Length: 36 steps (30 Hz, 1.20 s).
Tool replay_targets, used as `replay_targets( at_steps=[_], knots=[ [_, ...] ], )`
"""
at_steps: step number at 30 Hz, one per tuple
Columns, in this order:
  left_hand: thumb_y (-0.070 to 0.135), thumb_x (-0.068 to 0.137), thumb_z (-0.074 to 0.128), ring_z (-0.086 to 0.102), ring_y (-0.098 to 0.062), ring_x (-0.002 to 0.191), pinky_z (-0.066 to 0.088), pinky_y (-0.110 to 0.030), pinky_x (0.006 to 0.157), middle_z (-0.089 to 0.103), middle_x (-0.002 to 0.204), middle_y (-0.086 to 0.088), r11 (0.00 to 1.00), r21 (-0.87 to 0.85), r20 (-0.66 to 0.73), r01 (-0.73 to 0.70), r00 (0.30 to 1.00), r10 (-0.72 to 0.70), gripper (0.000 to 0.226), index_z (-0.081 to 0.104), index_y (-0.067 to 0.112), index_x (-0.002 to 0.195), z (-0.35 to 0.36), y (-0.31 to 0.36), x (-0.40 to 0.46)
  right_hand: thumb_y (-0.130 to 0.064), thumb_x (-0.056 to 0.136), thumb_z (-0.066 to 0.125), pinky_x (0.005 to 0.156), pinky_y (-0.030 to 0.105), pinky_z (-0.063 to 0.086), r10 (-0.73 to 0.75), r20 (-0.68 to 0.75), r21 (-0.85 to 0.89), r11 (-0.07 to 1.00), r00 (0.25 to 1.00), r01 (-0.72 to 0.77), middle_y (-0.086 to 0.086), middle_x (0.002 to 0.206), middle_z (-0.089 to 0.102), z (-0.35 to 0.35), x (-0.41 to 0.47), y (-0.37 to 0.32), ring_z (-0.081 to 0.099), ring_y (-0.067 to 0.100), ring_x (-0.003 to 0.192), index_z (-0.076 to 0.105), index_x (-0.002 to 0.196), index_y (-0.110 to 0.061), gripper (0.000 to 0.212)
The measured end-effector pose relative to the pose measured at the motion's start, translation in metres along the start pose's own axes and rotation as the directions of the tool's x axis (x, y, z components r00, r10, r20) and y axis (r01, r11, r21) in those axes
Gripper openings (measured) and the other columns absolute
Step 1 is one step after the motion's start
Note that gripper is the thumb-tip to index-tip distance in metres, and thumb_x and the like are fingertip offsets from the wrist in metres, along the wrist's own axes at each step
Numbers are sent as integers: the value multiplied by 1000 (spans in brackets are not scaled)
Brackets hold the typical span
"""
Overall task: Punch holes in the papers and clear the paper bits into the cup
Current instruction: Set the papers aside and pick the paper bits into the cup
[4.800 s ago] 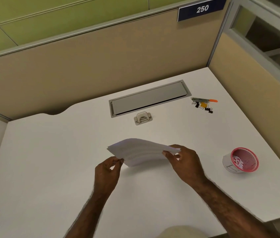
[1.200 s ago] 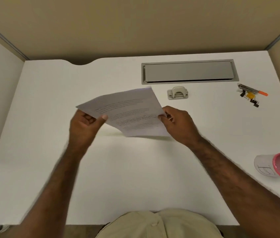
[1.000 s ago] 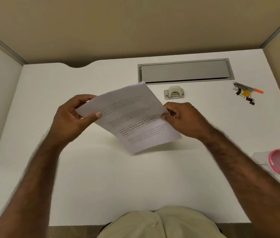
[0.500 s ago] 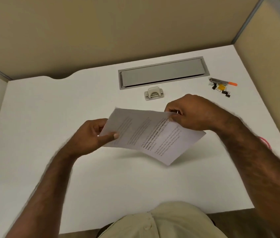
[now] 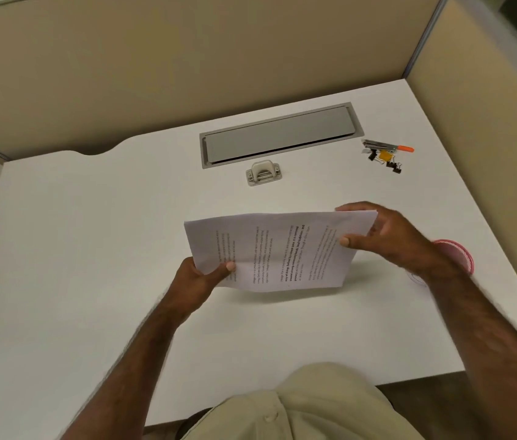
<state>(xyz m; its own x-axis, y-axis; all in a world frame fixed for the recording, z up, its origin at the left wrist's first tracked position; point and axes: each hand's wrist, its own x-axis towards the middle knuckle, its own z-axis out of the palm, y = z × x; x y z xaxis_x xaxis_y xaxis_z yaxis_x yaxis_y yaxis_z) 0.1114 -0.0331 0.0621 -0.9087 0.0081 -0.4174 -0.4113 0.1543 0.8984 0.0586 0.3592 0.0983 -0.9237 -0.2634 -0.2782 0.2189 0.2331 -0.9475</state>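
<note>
I hold a small stack of printed papers just above the white desk, turned so the text lines run sideways. My left hand pinches the stack's lower left corner. My right hand grips its upper right edge, thumb on top. A small beige hole punch sits on the desk beyond the papers, untouched. The cup with a pink rim lies to the right, mostly hidden behind my right wrist.
A grey cable hatch is set into the desk behind the punch. Binder clips and a tool with an orange tip lie at the back right. Beige partition walls enclose the desk at the back and right.
The papers have been rotated and squared up in both hands, now lying wider across. My right hand has shifted to the right, to the stack's upper right edge. The head camera has also moved.
</note>
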Motion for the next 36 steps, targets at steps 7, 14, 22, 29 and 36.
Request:
replay_targets(
  at_steps=[7, 14, 22, 29, 36],
  knots=[
    [39, 84, 84, 77, -9, 111, 63, -20, 86, 81, 120, 12, 999, 1, -56, -43, 997, 43, 30, 79, 43, 113, 20, -7, 3, -20, 93, 80, 87, 19, 61, 10, -194, -35, 999, 981, -17, -22, 107, 80, 30, -6, 55, 76, 1, 100, 77, 99, -44, 25],
    [29, 87, 89, 78, -10, 108, 63, -36, 97, 83, 114, 10, 999, 32, -79, -6, 997, 8, 26, 79, 36, 110, 31, -31, -3, -31, 94, 80, 90, 23, 60, -8, -230, -58, 998, 973, -6, -13, 105, 81, 34, -5, 84, 76, 9, 102, 77, 103, -38, 13],
    [11, 93, 83, 75, 3, 104, 60, -15, 86, 80, 108, 22, 996, 56, -174, -64, 982, 73, 34, 73, 37, 113, 48, -47, -12, -28, 93, 81, 79, -1, 47, 10, -311, -108, 993, 950, -46, -40, 100, 73, 42, -11, 92, 67, -18, 98, 69, 97, -68, 42],
    [6, 94, 82, 74, 9, 104, 52, -5, 85, 79, 104, 32, 984, 124, -203, -131, 967, 154, 57, 78, 62, 96, 56, -52, -11, -20, 97, 76, 94, 21, 53, 19, -286, -109, 993, 958, -52, -19, 104, 79, 41, -12, 102, 71, 2, 104, 78, 106, -32, 16],
    [9, 95, 81, 72, 12, 102, 53, -5, 84, 77, 101, 35, 979, 174, -169, -110, 976, 140, 59, 75, 67, 97, 56, -56, -11, -24, 96, 77, 84, 2, 48, 72, -304, -142, 983, 950, -119, -29, 97, 76, 41, -18, 98, 69, -12, 98, 71, 100, -45, 22]
  ],
)
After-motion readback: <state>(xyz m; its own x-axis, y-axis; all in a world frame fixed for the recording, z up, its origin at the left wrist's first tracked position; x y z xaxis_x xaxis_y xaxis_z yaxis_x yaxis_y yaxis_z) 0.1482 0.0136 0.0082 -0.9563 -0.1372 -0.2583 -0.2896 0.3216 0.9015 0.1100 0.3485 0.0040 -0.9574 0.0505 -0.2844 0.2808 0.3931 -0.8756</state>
